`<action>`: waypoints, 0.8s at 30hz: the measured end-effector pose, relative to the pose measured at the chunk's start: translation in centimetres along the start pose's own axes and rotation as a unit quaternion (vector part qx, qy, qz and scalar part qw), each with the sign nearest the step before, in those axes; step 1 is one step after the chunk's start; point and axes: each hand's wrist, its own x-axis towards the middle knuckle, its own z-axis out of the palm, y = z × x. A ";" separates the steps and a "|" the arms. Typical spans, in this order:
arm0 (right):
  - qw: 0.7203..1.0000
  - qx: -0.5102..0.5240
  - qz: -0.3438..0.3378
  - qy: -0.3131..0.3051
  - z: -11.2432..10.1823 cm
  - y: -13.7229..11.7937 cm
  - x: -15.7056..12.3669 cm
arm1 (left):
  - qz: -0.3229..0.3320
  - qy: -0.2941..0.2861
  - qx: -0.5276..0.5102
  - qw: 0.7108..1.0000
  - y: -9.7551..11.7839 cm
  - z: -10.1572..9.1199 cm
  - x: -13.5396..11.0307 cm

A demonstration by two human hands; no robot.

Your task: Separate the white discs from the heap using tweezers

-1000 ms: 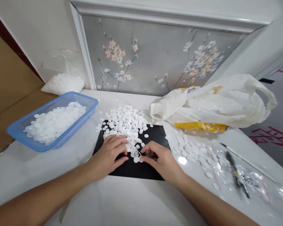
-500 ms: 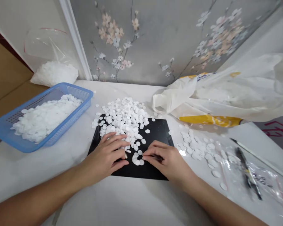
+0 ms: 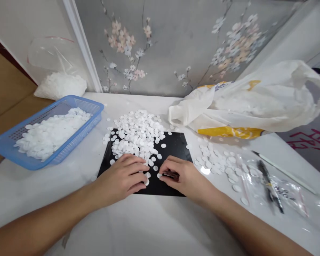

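A loose pile of small white round discs (image 3: 138, 133) lies over the back of a black flat sheet (image 3: 176, 144) on the table. At the pile's front edge, my left hand (image 3: 125, 176) rests with bent, slightly parted fingers. A few discs show at its fingertips. Over the right part of the sheet, my right hand (image 3: 180, 177) is closed around a small dark reddish-brown object (image 3: 171, 174), mostly covered by the fingers. One white disc (image 3: 159, 175) is at its thumb and fingertips.
A blue basket (image 3: 93, 119) of white discs stands left, with a clear bag (image 3: 60, 85) behind it. At right are a white plastic bag (image 3: 242, 106), more scattered discs (image 3: 216, 160), a black pen (image 3: 269, 186) on clear bags and a white stick-like pen (image 3: 285, 172).
The small cluster of discs between my hands is no longer together: some are by the left fingertips, one by the right. My right fingers have opened slightly around the dark object. The view has shifted slightly.
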 end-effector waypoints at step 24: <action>0.997 0.065 0.013 -0.030 -0.9 0.2 0.0 | 0.009 -0.036 -0.052 0.998 0.2 -1.0 -0.3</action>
